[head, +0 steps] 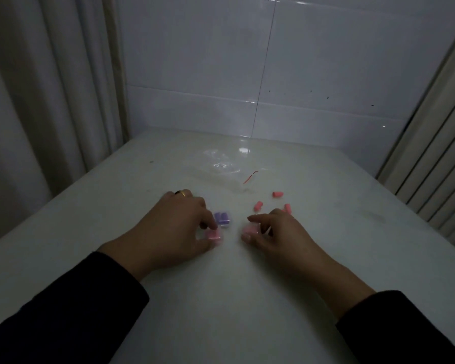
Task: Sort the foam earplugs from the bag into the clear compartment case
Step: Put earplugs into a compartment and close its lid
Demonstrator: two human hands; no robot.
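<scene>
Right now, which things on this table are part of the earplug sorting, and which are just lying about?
For the job:
- left hand on the clear case, purple earplugs and pink ones inside
- right hand holding a pink earplug
- loose pink earplugs
- clear bag

Lying about:
- red thread beside the bag
- curtain

A home corner – tiled wall (313, 61), curtain (50, 88) (dim light).

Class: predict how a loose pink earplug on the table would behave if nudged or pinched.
The loose pink earplug looks small and rounded, lying on its side on the glossy table, so it would probably roll or skid. Being foam, it is likely very light and squashes when pinched.
</scene>
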